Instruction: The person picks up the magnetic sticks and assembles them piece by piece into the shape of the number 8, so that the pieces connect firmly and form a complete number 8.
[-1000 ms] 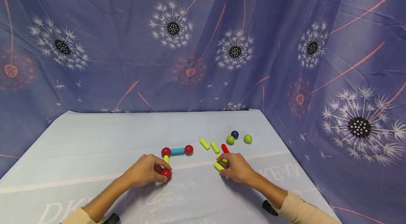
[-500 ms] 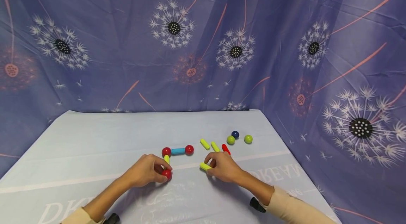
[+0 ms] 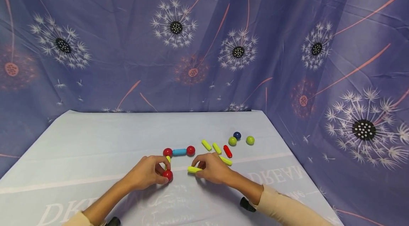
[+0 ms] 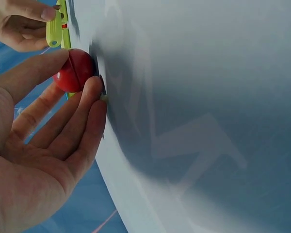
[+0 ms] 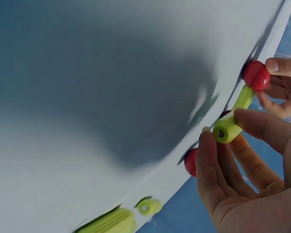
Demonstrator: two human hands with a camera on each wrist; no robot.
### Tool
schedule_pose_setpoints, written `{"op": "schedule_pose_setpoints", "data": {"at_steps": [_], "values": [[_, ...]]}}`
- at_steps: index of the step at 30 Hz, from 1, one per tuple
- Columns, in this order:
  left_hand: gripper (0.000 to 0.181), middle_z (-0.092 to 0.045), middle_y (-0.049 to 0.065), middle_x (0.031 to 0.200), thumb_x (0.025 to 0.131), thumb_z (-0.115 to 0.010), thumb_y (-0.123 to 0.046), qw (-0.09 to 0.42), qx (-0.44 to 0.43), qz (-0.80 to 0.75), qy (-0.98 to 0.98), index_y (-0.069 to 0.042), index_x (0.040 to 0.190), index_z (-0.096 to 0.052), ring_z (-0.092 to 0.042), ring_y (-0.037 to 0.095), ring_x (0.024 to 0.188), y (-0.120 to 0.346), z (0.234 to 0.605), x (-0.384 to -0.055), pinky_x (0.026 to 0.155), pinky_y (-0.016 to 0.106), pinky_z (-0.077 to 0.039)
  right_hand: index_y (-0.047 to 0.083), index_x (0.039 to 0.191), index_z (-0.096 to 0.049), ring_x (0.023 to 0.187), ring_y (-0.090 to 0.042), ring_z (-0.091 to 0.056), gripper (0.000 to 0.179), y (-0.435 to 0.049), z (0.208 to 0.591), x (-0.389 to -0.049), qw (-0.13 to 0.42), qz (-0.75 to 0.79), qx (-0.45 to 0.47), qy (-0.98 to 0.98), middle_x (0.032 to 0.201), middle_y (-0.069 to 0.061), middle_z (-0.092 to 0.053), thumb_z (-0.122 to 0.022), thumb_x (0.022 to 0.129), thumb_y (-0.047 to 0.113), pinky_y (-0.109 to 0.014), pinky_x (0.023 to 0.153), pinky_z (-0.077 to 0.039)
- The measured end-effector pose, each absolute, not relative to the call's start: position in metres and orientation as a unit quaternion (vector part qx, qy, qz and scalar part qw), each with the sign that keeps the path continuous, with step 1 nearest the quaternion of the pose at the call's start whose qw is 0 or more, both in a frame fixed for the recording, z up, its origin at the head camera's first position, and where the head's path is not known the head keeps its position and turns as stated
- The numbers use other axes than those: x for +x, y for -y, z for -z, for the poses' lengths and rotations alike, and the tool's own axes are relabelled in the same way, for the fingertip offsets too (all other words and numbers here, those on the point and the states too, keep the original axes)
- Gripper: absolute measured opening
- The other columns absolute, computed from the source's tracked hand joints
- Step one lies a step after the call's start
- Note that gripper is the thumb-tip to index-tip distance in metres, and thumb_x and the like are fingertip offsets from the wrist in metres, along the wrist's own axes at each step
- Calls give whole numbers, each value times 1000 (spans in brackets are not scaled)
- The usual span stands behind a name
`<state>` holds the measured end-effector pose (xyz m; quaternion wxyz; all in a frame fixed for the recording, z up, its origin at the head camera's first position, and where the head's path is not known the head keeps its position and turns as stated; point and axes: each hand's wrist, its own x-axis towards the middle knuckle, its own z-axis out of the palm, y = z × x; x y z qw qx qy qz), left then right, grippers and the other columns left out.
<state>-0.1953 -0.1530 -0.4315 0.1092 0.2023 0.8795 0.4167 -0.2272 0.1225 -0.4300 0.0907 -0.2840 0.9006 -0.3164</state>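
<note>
"Checking the left hand [image 3: 147, 172]: grip state?"
"Clamped on the near red ball [image 3: 167, 175], at the near end of a yellow rod [image 3: 169, 159]."
"Right hand [image 3: 213, 169]?"
"Grip clamped on a second yellow rod [image 3: 193, 170], right of that ball, left of the red rod [image 3: 228, 151]."

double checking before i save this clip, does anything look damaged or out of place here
Nothing stands out. The dark line across the red ball in the left hand looks like a seam rather than a crack, and the loose sticks at differing angles look like ordinary scatter.
</note>
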Motion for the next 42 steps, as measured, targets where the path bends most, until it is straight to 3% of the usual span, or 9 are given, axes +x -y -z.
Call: {"op": "schedule_pose_setpoints", "data": {"at_steps": [26,42], "values": [[26,-76,-4,78,74,-88,-10,100,220,-420,-875,-13,93,-70,-70,11,71,153,432,-198,59,26,-52,17,98,-81,75,3,-61,18,-86,432,-228,115,319,-315,-886,90,8,-77,-80,84,6,-16,69,-51],[26,-76,-2,78,74,-88,-9,108,222,-425,-871,-12,93,-70,-71,12,72,152,430,-199,60,26,-53,17,97,-81,69,3,-58,19,-80,434,-227,113,318,-317,-886,82,11,-75,-81,82,5,-16,66,-49]]}}
